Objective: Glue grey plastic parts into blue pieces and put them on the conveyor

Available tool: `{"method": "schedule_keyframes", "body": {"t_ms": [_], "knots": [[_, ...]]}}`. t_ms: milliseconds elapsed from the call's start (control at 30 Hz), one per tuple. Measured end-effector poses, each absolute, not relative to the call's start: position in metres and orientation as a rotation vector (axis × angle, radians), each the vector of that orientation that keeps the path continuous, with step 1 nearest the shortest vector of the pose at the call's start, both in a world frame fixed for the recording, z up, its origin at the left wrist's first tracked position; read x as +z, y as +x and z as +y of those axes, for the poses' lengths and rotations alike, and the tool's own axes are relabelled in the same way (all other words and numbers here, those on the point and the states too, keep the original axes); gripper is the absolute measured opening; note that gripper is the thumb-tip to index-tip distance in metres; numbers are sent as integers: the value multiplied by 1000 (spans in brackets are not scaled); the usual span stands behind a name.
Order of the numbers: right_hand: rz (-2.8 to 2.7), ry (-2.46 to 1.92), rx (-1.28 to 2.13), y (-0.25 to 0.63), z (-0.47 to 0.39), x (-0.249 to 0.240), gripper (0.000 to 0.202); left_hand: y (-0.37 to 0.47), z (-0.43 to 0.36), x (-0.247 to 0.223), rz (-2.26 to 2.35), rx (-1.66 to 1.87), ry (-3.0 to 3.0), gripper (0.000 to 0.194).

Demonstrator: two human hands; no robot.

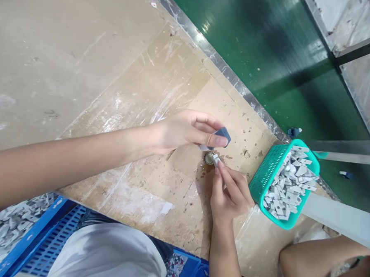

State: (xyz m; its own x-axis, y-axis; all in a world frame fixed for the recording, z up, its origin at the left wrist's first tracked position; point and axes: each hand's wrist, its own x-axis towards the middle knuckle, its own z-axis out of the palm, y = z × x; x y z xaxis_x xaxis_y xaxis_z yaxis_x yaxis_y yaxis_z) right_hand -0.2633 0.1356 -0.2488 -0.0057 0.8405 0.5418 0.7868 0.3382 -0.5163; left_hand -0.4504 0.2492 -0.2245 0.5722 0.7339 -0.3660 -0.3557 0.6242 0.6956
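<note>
Between its thumb and fingers, my left hand (pixel 197 131) pinches a small dark blue angular piece (pixel 225 136). A whitish bit (pixel 203 147) shows below that hand; whether the hand holds it I cannot tell. Lower and to the right, my right hand (pixel 232 190) has a small white-and-grey piece (pixel 216 159) in its fingertips. That piece is at the edge of a small round bottle cap (pixel 208 158), which sits on a wet, dark patch of the worktop. The two hands are close together but apart.
A teal basket (pixel 259 188) full of small white-grey pieces stands right of my right hand. The worn worktop (pixel 139 70) ends at a metal edge (pixel 220 59). A blue crate (pixel 52 235) is at lower left. Another person's arm (pixel 318 257) is at lower right.
</note>
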Motion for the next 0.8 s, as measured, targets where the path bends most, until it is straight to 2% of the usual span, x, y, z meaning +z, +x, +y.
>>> {"method": "schedule_keyframes", "body": {"t_ms": [200,433,800], "knots": [[-1576,-1452,84,-262,134,-226,40,-450,235,-224,708,634,1029,35],[-1533,-1397,216,-261,128,-209,35,-439,213,-216,655,597,956,26],[-1586,-1356,408,-264,123,-207,37,-440,205,-214,566,611,942,27]]}}
